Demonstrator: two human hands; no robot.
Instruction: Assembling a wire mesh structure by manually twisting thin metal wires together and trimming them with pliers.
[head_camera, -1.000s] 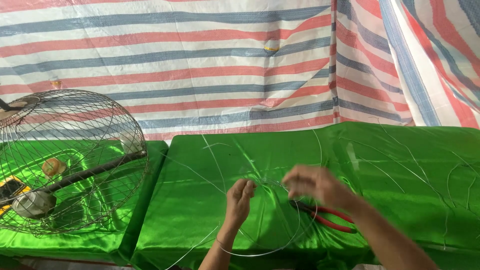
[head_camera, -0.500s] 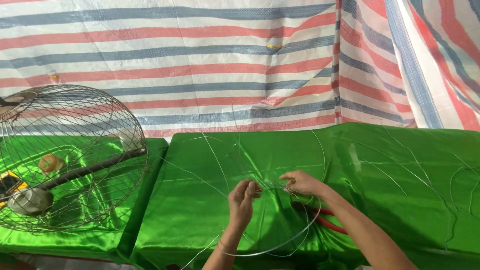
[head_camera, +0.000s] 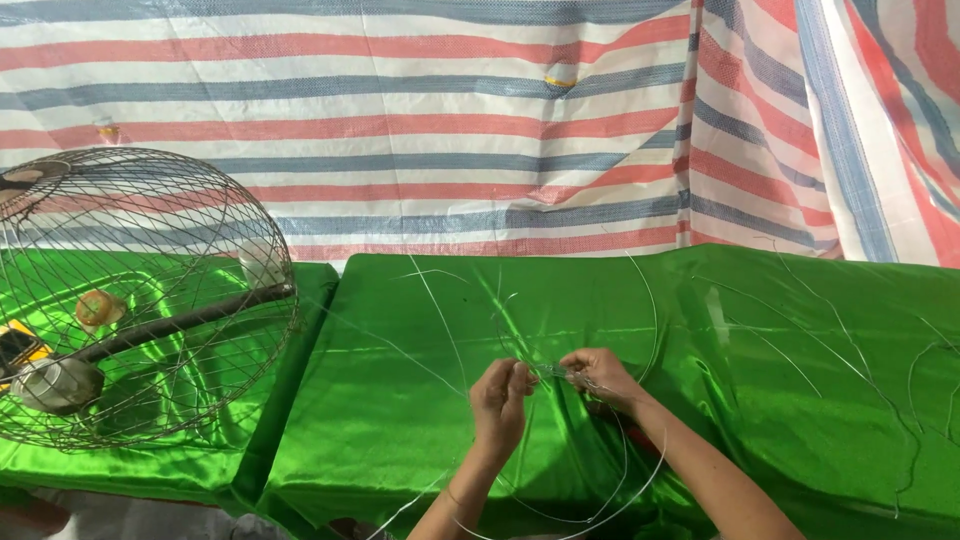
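My left hand (head_camera: 500, 397) and my right hand (head_camera: 598, 376) meet over a table covered in shiny green cloth (head_camera: 400, 400). Both pinch thin silvery wire (head_camera: 553, 371) between their fingertips, close together. The wire curves away in large loops (head_camera: 640, 300) across the cloth and hangs in an arc below my wrists. A red-handled tool lay under my right forearm earlier; my arm hides that spot now.
A round wire cage frame (head_camera: 140, 290) stands on a second green-covered table at the left, with a dark rod and small objects inside. More loose wire strands (head_camera: 900, 370) lie at the right. A red, white and blue striped tarp (head_camera: 450, 130) hangs behind.
My right hand has moved left and down toward my left hand, and both now pinch the wire at one spot. The view has shifted slightly.
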